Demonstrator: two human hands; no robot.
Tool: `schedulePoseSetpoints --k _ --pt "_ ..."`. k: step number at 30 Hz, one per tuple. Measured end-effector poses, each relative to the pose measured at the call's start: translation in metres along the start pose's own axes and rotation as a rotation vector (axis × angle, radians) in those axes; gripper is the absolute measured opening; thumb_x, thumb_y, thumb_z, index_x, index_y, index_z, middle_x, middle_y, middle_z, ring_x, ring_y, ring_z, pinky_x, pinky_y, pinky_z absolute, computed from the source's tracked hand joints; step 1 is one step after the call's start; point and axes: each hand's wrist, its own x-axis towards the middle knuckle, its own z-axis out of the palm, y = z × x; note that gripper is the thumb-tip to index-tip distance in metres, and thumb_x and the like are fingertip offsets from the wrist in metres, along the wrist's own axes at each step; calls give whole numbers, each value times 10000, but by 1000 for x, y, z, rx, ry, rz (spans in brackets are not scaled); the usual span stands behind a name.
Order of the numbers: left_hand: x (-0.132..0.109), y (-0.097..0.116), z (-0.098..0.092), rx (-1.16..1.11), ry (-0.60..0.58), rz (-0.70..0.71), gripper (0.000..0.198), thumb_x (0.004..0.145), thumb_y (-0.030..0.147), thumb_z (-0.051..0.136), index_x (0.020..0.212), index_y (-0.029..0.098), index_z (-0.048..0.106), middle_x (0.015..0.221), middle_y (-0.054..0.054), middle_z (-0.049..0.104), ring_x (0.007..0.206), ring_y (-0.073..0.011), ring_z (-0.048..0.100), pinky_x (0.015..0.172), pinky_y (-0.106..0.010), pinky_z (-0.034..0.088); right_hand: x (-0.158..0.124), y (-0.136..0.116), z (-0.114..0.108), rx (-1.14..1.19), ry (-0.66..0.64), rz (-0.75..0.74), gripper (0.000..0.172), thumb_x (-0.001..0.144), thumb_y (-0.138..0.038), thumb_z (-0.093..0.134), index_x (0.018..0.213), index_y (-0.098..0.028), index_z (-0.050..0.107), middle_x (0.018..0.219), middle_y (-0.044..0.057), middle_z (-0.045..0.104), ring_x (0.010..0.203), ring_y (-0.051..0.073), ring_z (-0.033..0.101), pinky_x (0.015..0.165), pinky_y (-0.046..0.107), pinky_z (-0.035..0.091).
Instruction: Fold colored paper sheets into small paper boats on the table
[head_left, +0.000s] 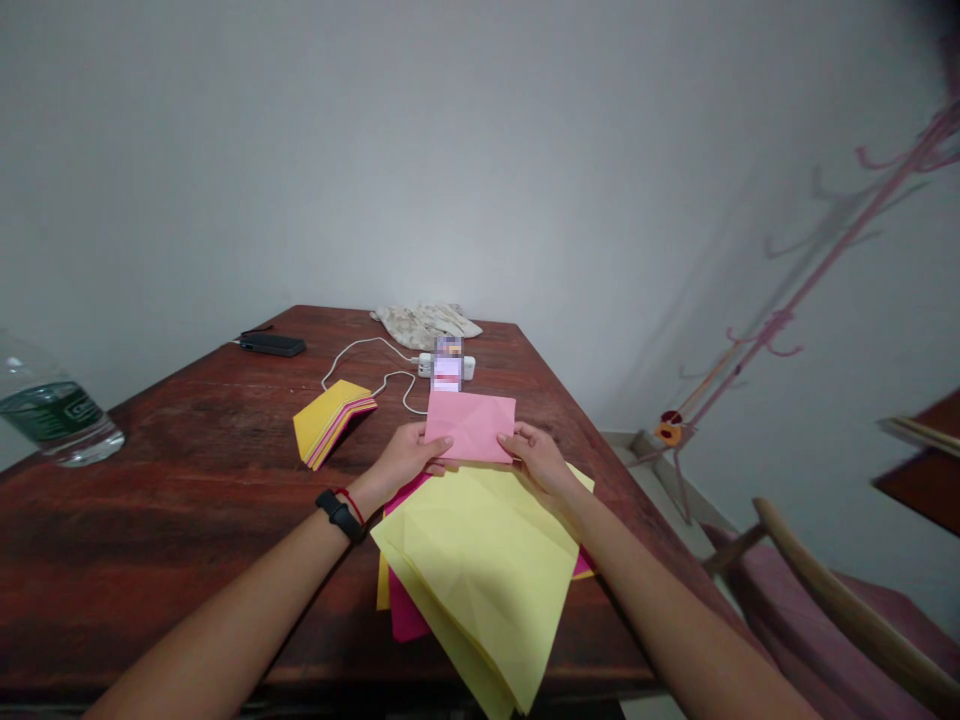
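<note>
A light pink sheet of paper is held up between both hands, a faint crease pattern on it. My left hand pinches its lower left corner, thumb on top. At the lower right corner, my right hand grips it the same way. Below the hands lie large pale yellow sheets, with magenta sheets showing from under them. To the left rests a folded stack of yellow and pink paper. Just beyond the pink paper is a phone with a blurred screen.
A water bottle stands at the far left of the wooden table. Farther back are a black device, a white power strip with cables and a crumpled cloth. A chair and pink coat rack are right.
</note>
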Motion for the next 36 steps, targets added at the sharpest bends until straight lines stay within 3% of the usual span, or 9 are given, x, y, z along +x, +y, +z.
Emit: schedulePoseSetpoints --k 21,28,36 --pt "2 -3 0 39 62 18 325 774 303 797 1012 113 685 871 -133 776 664 -218 762 520 -207 554 -3 -3 5 11 -46 30 365 616 -401 889 832 -190 683 803 37 748 637 181 668 616 304 537" --pt "6 -6 -2 51 89 15 295 788 267 784 1013 106 679 855 -121 776 672 -202 762 553 -205 574 -1 -4 4 -42 46 39 410 552 -422 908 767 -190 647 694 -9 697 576 140 623 565 258 506" --pt "7 -8 -4 17 121 73 348 790 278 784 1081 117 682 997 -140 772 809 -211 767 656 -247 606 2 -2 3 -200 140 -94 449 594 -414 857 936 -211 646 901 32 695 711 150 637 608 268 536"
